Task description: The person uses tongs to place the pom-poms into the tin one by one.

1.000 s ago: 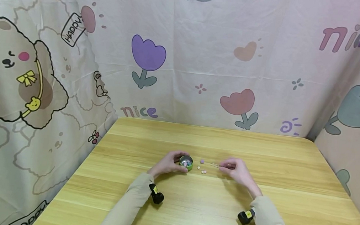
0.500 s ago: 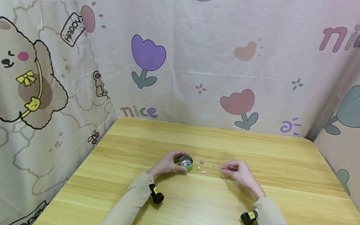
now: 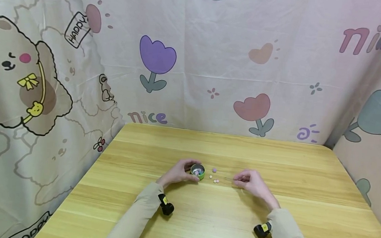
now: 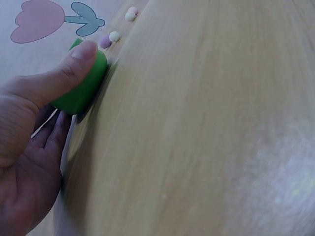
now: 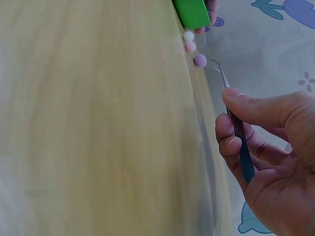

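My left hand (image 3: 179, 172) grips a small round green tin (image 3: 201, 177) standing on the table, thumb on its near side. Several small coloured balls lie in the tin. Right of it on the tabletop are a purple ball (image 3: 214, 170), a whitish ball (image 3: 210, 177) and two pale pink balls, one nearer the tin (image 3: 215, 181). My right hand (image 3: 252, 182), farther right, pinches dark metal tweezers (image 5: 245, 160) between thumb and fingers. Their thin bent tips point toward the balls, slightly apart and with nothing between them.
The light wood table (image 3: 202, 218) reaches back to a printed cloth (image 3: 202, 59) hung behind it and at both sides. Black wrist cameras sit on both sleeves, the left one (image 3: 166, 205) and the right one (image 3: 262, 230).
My right hand has drawn a little to the right and toward me, taking the tweezers farther from the purple ball. My left hand and the tin stay in place.
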The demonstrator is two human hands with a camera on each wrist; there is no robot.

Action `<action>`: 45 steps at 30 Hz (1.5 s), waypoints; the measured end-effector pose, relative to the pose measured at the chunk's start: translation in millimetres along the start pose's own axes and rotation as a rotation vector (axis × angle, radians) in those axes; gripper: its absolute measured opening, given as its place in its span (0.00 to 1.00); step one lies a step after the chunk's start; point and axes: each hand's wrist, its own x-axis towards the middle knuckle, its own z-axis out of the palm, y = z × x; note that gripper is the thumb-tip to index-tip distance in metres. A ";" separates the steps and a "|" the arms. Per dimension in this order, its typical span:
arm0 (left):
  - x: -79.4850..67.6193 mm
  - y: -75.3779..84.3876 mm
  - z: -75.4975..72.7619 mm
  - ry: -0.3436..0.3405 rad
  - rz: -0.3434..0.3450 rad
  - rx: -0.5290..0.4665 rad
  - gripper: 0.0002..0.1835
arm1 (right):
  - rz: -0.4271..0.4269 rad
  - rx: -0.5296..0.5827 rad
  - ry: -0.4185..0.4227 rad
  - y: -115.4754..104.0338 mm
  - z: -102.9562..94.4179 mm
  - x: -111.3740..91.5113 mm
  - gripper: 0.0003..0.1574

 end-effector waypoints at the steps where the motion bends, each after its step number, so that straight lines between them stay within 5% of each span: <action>1: 0.0 0.0 0.0 0.000 -0.002 0.000 0.37 | -0.003 -0.004 -0.001 -0.4 0.6 0.6 0.11; 45: 0.6 -1.3 0.0 -0.004 -0.008 0.001 0.37 | -0.048 -0.046 -0.036 -6.7 16.7 12.0 0.07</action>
